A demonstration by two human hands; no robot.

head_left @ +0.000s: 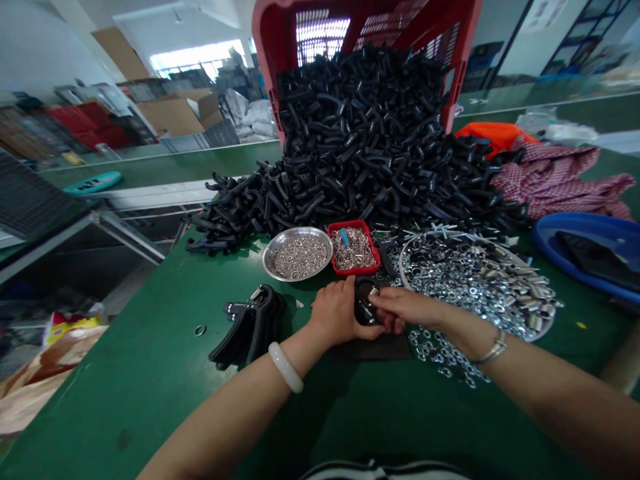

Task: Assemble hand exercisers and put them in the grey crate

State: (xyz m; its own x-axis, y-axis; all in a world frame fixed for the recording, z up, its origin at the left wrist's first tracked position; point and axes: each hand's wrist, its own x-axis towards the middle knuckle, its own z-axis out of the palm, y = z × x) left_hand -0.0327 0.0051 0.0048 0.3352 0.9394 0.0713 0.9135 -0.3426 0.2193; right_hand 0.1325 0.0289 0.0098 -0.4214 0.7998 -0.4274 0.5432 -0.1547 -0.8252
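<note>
A black clamp-like part [364, 308] with a metal spring lies between my two hands, over a dark plate [385, 350] on the green table. My left hand [336, 312] is wrapped against its left side, thumb stretched along the bottom. From the right, my right hand [400, 308] pinches at the spring, fingers closed. To the left rest black handles with a spring [255, 323], stacked together. Behind my hands stand a metal bowl of small parts [299, 255] and a red tray of pins [354, 248].
A red crate [463, 73] spills a large heap of black handles [360, 147] across the back. At right are a round tray [545, 327] of metal rings, a blue basin [590, 230] and a checkered cloth [555, 177]. One ring [200, 330] lies left.
</note>
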